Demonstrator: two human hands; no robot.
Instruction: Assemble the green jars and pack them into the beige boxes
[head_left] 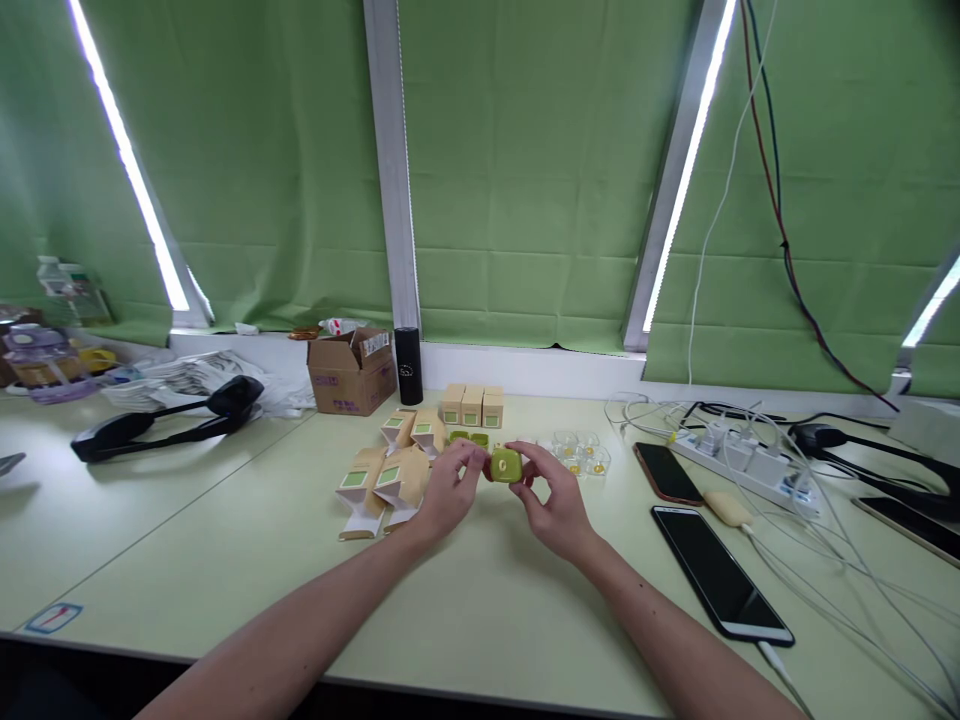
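A small green rounded-square box (506,465) is held up between both hands near the middle of the table. My left hand (451,485) pinches its left side, and my right hand (553,500) grips its right side with thumb and fingers. Just behind my left hand lie more green pieces (469,438), partly hidden. Several kraft paper boxes with green labels, some with open flaps (401,475), lie to the left of my left hand. Beyond my right hand is a clear plastic tray (581,452) of round cups with small yellow bits in them.
Three closed kraft boxes (472,405) stand at the back, near a cardboard carton (351,372) and a black cylinder (408,366). Phones (720,570), a power strip (742,468) and cables lie at the right. Black headgear (169,420) lies at the left.
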